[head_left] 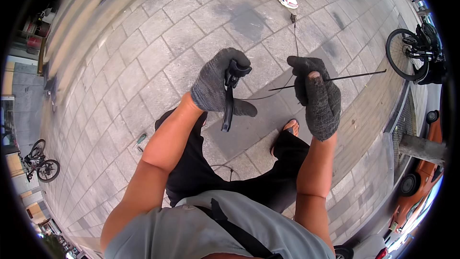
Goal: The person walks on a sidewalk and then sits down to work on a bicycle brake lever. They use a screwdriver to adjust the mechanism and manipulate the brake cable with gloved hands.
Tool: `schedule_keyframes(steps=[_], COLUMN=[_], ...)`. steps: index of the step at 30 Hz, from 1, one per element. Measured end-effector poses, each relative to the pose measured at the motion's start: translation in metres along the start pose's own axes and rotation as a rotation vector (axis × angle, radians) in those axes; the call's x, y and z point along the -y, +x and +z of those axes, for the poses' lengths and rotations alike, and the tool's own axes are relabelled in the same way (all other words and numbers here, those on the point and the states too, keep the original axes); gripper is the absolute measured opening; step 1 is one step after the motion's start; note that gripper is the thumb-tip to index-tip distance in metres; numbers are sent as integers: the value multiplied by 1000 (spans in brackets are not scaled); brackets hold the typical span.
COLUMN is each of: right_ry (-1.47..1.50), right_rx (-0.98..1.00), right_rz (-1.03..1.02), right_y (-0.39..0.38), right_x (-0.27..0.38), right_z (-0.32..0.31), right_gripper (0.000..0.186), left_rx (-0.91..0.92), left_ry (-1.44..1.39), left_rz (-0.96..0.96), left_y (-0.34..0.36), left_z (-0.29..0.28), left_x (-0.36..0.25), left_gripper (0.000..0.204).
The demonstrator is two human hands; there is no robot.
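The left hand (215, 84) in a grey glove is closed tight around a black lever (229, 100) that hangs down. The right hand (318, 93), gloved too, pinches a thin black cable (354, 76) above the paving stones (158, 48).

Even, soft daylight is seen across the paving (158, 33), with only faint shadows beneath the gloved hands. Paving lines are bent toward the black rim. Blur is found above and left of the paving.
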State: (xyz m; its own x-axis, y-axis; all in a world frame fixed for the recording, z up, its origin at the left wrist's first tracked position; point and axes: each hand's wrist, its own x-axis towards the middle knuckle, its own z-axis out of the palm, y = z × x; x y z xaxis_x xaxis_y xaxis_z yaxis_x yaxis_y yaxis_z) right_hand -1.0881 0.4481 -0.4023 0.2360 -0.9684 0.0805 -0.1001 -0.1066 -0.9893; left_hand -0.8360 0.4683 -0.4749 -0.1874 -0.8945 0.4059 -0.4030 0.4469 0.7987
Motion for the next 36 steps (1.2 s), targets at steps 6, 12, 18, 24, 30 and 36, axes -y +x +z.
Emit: schedule_keyframes(steps=[6, 12, 18, 24, 30, 36], right_ry=[37, -71, -220, -317, -499, -550], right_rx=[0, 142, 152, 98, 118, 117], right_rz=[-31, -315, -430, -306, -427, -441], right_y=[-19, -20, -19, -22, -22, -23], right_x=[17, 4, 0, 9, 8, 4], right_z=[7, 19, 23, 23, 19, 24], right_gripper=[31, 13, 11, 10, 11, 15], left_rx=[-14, -50, -27, -40, 19, 64], left_ry=[1, -120, -39, -78, -47, -117], left_rz=[100, 88, 146, 261, 233, 134], left_y=[-2, -7, -4, -1, 1, -1], left_z=[2, 10, 11, 10, 8, 8], left_x=[3, 20, 14, 8, 4, 7], left_gripper=[116, 122, 121, 107, 64, 78])
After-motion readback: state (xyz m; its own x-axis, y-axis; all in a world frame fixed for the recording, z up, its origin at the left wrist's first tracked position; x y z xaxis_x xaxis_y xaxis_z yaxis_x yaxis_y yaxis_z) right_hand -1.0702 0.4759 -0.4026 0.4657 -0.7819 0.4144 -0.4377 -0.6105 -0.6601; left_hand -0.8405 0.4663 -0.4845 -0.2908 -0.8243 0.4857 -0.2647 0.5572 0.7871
